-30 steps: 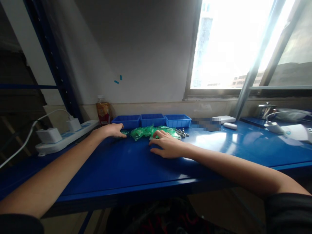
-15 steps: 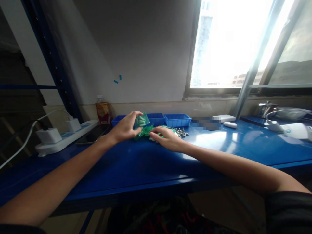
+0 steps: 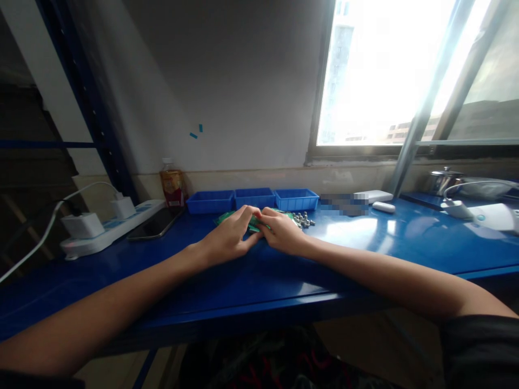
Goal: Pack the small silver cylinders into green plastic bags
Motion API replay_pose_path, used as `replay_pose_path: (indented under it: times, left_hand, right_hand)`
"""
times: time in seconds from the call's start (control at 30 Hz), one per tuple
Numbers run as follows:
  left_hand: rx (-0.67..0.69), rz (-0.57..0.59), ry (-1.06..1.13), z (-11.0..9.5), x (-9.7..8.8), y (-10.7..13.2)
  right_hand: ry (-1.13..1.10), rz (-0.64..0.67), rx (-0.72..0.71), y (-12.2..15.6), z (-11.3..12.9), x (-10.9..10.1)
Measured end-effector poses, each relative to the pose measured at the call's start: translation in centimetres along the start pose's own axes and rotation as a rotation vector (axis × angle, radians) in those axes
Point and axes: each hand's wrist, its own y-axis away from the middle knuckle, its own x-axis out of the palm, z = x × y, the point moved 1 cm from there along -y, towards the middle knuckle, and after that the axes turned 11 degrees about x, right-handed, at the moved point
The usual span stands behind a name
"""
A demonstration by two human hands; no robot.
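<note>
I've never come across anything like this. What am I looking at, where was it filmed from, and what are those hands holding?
There's no machine here: these are a person's bare hands. All the pictures come from one camera worn on that person's head, looking forward and down.

The left hand and right hand are close together over some crinkly green plastic. Bits of green show between them, but the fingers hide whatever they may be gripping.

Just beyond the right hand lie small metal parts. Three blue bins stand in a row at the back of the blue table. Over on the left are a phone, a white power strip and a bottle by the wall.
</note>
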Motion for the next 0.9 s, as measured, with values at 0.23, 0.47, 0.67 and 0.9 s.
replay_pose_path:
  times: [0.23,0.47,0.67,0.9]
  left_hand:
    - [-0.057,-0.309,-0.099,-1.1,-0.7,-0.5]
    - [-0.590,-0.194,0.455,1.2,-0.3,-0.9]
    - [-0.462,-0.215,0.403,2.5,0.8,-0.4]
    - [-0.297,-0.045,0.069,1.4,0.1,-0.4]
  right_hand:
    - [-0.034,-0.260,0.117,-0.6,-1.2,-1.4]
    - [-0.120,-0.192,-0.020,0.0,-0.7,-1.2]
    - [-0.115,-0.036,-0.107,0.5,0.0,-0.4]
    - [-0.143,-0.019,-0.079,0.4,0.1,-0.9]
